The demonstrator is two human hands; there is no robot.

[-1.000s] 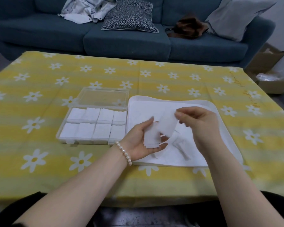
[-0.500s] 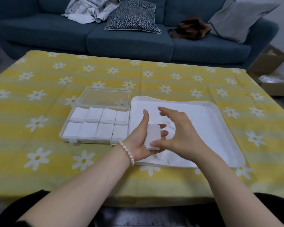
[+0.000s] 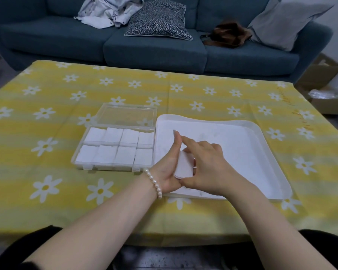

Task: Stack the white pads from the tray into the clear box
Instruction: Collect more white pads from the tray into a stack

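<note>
Over the near left corner of the white tray (image 3: 269, 164), in the head view, both hands meet around a small stack of white pads (image 3: 183, 167). The left hand (image 3: 167, 168) cups the stack from the side away from the tray's middle, thumb pointing up, its grip curled about the pads. The right hand (image 3: 207, 168) closes on the same stack from the tray's middle side, forefinger laid across the top and thumb under the near edge, so that grip too is clamped on the pads. A pearl bracelet (image 3: 154, 182) circles the left wrist, just off the tray's near left corner. Touching the tray's left wall or just beside it sits the clear box (image 3: 113, 151), lid thrown back away from the person, and all eight compartments hold white pads. Tray and box rest on the bench under a yellow daisy cloth (image 3: 47, 172). Beyond the tray's far side stands a blue sofa (image 3: 154, 51).
</note>
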